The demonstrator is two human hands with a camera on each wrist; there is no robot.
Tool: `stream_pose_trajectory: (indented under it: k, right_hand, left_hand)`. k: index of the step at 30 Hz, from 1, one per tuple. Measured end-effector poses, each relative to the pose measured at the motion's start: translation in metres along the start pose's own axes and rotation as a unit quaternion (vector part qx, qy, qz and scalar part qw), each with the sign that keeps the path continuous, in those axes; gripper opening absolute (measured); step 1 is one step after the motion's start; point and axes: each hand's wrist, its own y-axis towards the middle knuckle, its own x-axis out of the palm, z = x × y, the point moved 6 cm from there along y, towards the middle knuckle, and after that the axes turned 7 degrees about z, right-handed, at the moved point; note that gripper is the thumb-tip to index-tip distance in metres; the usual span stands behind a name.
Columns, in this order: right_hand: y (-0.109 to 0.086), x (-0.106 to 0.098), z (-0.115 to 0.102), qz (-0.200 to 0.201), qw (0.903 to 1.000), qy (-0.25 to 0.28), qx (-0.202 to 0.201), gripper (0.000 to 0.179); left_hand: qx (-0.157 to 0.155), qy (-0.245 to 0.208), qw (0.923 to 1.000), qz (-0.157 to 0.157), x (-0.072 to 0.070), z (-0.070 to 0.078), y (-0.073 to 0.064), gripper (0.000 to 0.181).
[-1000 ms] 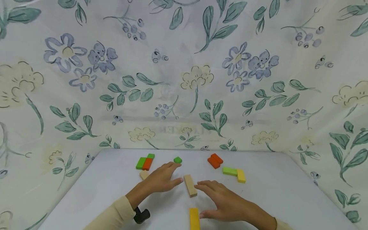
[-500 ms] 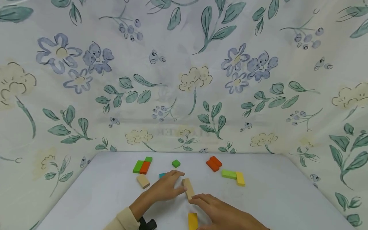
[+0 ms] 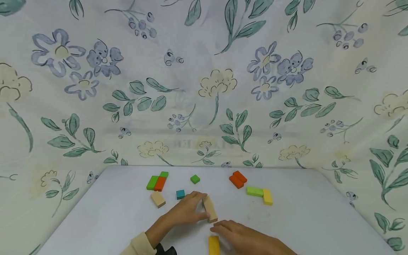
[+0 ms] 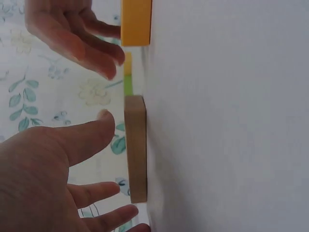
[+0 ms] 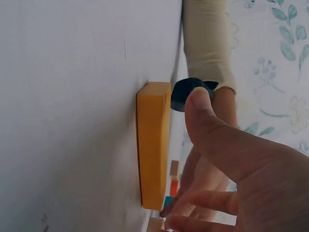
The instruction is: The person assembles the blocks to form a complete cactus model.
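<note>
A plain wooden block (image 3: 210, 209) lies on the white table, slanted, in the middle of the head view. My left hand (image 3: 188, 210) is over its left side, with the fingers near the far end and the thumb near the close end. In the left wrist view, a gap shows between the thumb and the wooden block (image 4: 136, 150). My right hand (image 3: 240, 235) hovers at the near right, its fingers loosely extended and holding nothing. Beside it lies a yellow block (image 3: 214, 245), which the right wrist view shows close to the thumb, apparently untouched.
Farther left lie a short wooden block (image 3: 157, 199), a teal block (image 3: 180, 194), and a cluster with a red block (image 3: 160, 183) and green ones. A green block (image 3: 195, 179) lies behind. At right are red blocks (image 3: 238, 179), a light green block (image 3: 254, 191) and another yellow block (image 3: 267, 197).
My left hand has moved right and nearer, up to the wooden block, uncovering the teal and short wooden blocks. My right hand has shifted nearer; its fingertips have drawn back slightly from the wooden block.
</note>
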Motion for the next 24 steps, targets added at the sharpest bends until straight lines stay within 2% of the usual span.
stream_pose_trajectory:
  k: [3,8,15,20,24]
  right_hand:
    - [-0.001,0.003,0.000,-0.010,0.9999,-0.004,-0.004,0.076]
    - [0.001,0.008,-0.003,-0.005,0.9987,-0.033,-0.038,0.075]
    - [0.004,0.015,-0.009,0.006,0.9948,-0.064,-0.079,0.070]
    - [0.002,0.014,-0.009,0.001,0.9950,-0.068,-0.074,0.073]
    - [0.000,0.014,-0.010,-0.003,0.9958,-0.057,-0.072,0.072]
  left_hand:
    - [0.007,0.009,0.9999,-0.005,0.003,0.005,0.000,0.076]
    - [0.008,0.033,0.9994,-0.006,0.008,0.007,0.000,0.079]
    - [0.016,0.044,0.9989,0.007,0.008,0.006,0.000,0.073]
    - [0.035,0.054,0.9976,0.024,0.006,0.009,0.001,0.069]
    - [0.033,0.048,0.9981,0.021,0.009,0.006,0.001,0.068]
